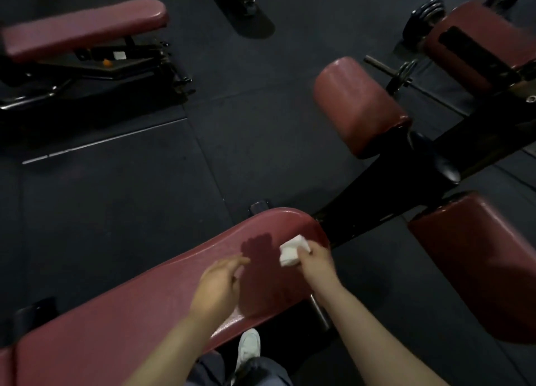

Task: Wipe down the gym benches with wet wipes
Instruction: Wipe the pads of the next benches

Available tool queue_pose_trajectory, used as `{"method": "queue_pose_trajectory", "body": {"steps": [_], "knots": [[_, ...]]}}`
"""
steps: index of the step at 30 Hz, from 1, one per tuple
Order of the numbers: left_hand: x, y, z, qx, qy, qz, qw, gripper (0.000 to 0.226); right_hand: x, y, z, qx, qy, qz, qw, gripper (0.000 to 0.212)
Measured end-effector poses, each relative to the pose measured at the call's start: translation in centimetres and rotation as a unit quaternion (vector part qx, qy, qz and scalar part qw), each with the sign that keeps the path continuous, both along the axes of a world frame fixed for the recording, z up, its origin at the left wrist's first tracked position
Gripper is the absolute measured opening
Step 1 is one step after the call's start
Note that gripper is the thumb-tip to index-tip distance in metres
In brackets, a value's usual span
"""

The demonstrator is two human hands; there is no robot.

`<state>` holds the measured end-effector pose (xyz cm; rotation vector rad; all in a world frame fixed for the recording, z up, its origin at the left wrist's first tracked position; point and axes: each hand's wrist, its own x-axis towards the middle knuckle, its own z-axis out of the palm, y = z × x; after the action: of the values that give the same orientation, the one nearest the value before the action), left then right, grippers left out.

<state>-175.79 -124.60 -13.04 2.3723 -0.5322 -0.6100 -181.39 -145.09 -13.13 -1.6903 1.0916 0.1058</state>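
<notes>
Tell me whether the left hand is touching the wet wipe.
Apart. The head view shows the left hand hovering open over the bench pad, with bare maroon pad between its fingertips and the wet wipe, which the right hand grips.

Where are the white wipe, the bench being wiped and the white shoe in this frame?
white wipe (291,250): head view, middle of the folded wipe.
bench being wiped (139,307): head view, bare red padding left of the hands.
white shoe (249,346): head view, toe end below the bench edge.
</notes>
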Motion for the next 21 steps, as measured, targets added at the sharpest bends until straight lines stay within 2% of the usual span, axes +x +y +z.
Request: {"method": "queue_pose_trajectory", "body": {"steps": [3, 7, 11, 14, 18, 21], "knots": [[1.5, 1.7, -1.9, 0.057, 0.004, -0.010, 0.998, 0.050, 2.8, -3.4, -0.1, -0.122, 0.018, 0.027, 0.992, 0.027], [2.1, 3.5, -4.2, 0.091, 0.051, 0.029, 0.994, 0.057, 6.1, -5.4, -1.3, -0.215, -0.013, 0.032, 0.976, 0.032], [1.7, 5.3, -6.8, 0.080, 0.077, 0.063, 0.992, 0.058, 8.0, -4.8, -3.9, -0.266, -0.008, 0.009, 0.964, 0.034], [1.5, 6.7, -8.3, 0.060, 0.090, 0.099, 0.989, 0.058, 9.2, -3.2, -7.1, -0.305, 0.035, 0.053, 0.950, 0.038], [1.3, 8.8, -10.3, 0.039, 0.090, 0.160, 0.982, 0.056, 10.0, -1.7, -10.6, -0.416, 0.049, 0.101, 0.902, 0.039], [0.8, 10.2, -11.6, 0.012, 0.097, 0.215, 0.972, 0.055, 10.8, 0.4, -13.2, -0.457, 0.031, 0.133, 0.879, 0.036]]}}
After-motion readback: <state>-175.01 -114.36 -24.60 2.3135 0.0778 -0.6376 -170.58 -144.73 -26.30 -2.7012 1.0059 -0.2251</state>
